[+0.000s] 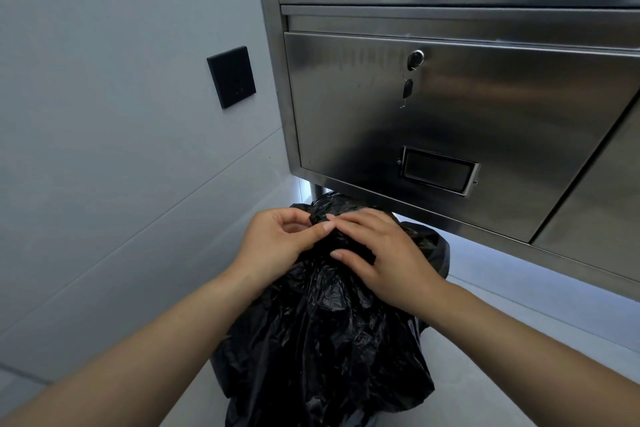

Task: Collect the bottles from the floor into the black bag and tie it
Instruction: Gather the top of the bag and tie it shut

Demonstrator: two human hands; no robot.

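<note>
A crumpled black bag (322, 333) stands on the floor in front of me, its top gathered into a bunch. My left hand (277, 243) pinches the gathered plastic at the top between thumb and fingers. My right hand (384, 253) lies over the same bunch from the right, fingers pressed on the plastic. Both hands meet at the bag's neck. No bottles are visible; whatever is inside the bag is hidden.
A stainless steel cabinet (450, 107) with a lock and a hanging key (408, 88) overhangs just beyond the bag. A grey wall (104, 149) with a black switch plate (231, 77) is on the left. Pale floor (502, 340) lies to the right.
</note>
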